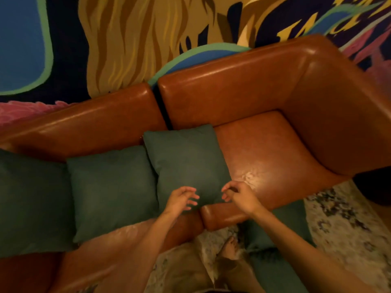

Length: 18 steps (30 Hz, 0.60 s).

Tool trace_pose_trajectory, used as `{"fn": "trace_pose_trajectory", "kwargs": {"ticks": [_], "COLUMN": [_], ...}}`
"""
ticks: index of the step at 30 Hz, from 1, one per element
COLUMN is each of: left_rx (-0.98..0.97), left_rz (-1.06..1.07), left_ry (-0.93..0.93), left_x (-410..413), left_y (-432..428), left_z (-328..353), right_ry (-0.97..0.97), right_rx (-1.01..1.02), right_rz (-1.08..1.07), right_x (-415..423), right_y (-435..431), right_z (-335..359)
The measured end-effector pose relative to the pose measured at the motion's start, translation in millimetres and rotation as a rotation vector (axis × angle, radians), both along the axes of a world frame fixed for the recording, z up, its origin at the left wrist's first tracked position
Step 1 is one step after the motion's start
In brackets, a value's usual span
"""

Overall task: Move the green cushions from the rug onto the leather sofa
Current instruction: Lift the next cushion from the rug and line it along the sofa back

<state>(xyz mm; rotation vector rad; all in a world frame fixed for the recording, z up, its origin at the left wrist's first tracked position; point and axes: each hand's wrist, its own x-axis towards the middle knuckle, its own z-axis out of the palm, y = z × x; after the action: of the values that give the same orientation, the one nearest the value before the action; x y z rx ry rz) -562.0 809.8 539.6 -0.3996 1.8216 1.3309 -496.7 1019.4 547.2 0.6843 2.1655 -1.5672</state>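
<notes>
While both hands hover over the near edge of the seat, neither of them holds anything. The left hand (182, 198) has its fingers loosely curled and spread a little, just above the near edge of the right cushion (188, 163). The right hand (239, 196) is just beside that cushion's near right corner, its fingers also loosely bent with nothing between them. Whether the fingertips touch the fabric cannot be told.

This cushion leans against the back of the sofa (264, 151), at the gap between its two sections. To its left, the middle cushion (112, 191) and the left cushion (31, 204) stand in a row along the same back, each touching the next. The right end of the seat is bare leather.

More green cushions (275, 271) lie on the rug (349, 218) at the sofa's front edge, near a bare foot (229, 248). The right forearm hides part of them, so their number is not clear.

The task looks partly done, and the cushions on the rug come next. They seem light, soft and easy to squeeze, with matte cloth that should not slip. A hold on two opposite edges, or a pinch at one corner, would probably be enough. The leather looks smooth, so a cushion may slide down unless it leans well on the back.
</notes>
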Motion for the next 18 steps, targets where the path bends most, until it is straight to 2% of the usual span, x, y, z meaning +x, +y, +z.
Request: {"fn": "trace_pose_trajectory", "kwargs": {"ticks": [4, 8, 14, 18], "left_rx": [0.095, 0.156, 0.207, 0.232], "left_rz": [0.026, -0.004, -0.083, -0.100], "left_ry": [0.069, 0.110, 0.191, 0.277], "left_x": [60.7, 113.0, 179.4, 210.4], "left_y": [22.8, 30.6, 10.9, -6.9], "left_z": [31.1, 57.4, 66.3, 67.1], "right_ry": [0.087, 0.128, 0.156, 0.153], "right_rx": [0.008, 0.006, 0.021, -0.056], "right_rz": [0.014, -0.063, -0.162, -0.257], "right_x": [58.6, 108.7, 186.9, 235.2], "right_y": [2.3, -1.7, -20.0, -33.8], "right_z": [18.5, 31.5, 53.3, 63.7]}}
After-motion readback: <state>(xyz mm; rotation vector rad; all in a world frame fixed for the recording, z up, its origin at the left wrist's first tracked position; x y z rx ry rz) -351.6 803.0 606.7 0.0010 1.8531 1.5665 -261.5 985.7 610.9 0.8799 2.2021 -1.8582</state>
